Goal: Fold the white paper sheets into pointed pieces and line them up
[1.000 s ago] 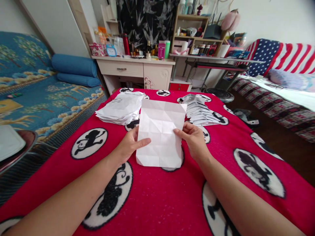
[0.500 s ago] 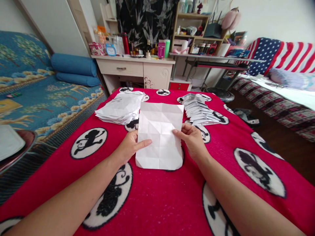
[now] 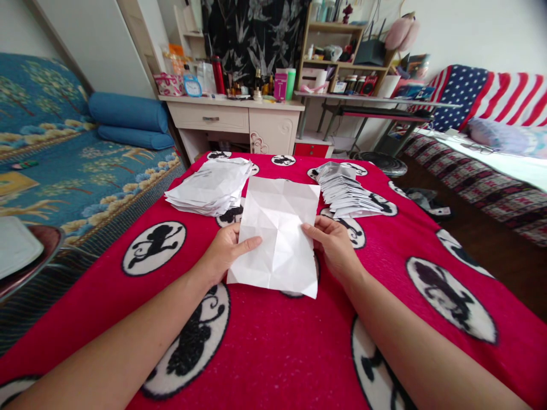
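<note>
A creased white sheet of paper (image 3: 277,233) is held up between both hands over the red blanket (image 3: 273,341). My left hand (image 3: 226,253) pinches its left edge, thumb on top. On the right edge, my right hand (image 3: 335,245) grips with curled fingers. The sheet is slightly tilted, its lower left corner swung outward. Behind it lie two heaps: a loose pile of flat white sheets (image 3: 211,188) at the back left and a stack of folded papers (image 3: 346,191) at the back right.
The red blanket with black-and-white round motifs covers the surface. A blue patterned bed (image 3: 77,165) lies to the left, a white dresser (image 3: 235,122) with bottles stands behind, and a shelf-desk and a flag-covered bed (image 3: 491,131) are at the right.
The sheet has rotated a little clockwise and sagged; its lower left corner moved left. Both hands keep their hold in nearly the same place.
</note>
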The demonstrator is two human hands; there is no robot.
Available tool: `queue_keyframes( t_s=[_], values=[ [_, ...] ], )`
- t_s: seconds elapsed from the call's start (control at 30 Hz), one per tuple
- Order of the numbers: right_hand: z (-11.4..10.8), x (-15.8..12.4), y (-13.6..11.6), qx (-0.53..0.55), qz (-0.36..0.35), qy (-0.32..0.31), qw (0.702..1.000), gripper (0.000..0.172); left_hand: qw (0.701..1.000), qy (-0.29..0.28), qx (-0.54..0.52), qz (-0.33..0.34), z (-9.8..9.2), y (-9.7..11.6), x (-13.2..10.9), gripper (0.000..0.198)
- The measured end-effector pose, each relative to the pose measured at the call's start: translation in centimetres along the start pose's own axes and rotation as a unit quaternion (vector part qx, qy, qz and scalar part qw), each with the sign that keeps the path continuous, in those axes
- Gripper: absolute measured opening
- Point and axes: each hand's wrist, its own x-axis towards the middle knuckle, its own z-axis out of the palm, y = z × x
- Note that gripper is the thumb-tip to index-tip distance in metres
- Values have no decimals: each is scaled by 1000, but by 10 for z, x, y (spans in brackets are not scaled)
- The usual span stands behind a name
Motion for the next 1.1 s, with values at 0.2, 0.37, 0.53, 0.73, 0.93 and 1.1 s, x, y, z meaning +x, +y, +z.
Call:
queue_keyframes(
  t_s=[0.2, 0.37, 0.53, 0.73, 0.93, 1.1],
  values=[
    [-4, 2, 1, -3, 37, -9, 999, 20, 999, 6, -40, -23, -1, 4, 3, 48],
    [-6, 6, 2, -10, 12, 35, 999, 17, 996, 15, -82, -27, -4, 7, 7, 49],
    [-10, 14, 7, 38, -63, 135, 988, 24, 994, 18, -107, -8, -5, 6, 11, 48],
    [-8, 15, 11, 41, -76, 106, 991, 31, 994, 30, -88, 50, 4, 5, 31, 54],
    [-11, 17, 11, 60, -80, 84, 991, 37, 988, 91, -32, 119, 6, -3, 61, 58],
    [-15, 22, 9, 87, -81, 88, 989, 32, 984, 97, -14, 152, 3, -7, 59, 62]
  ],
)
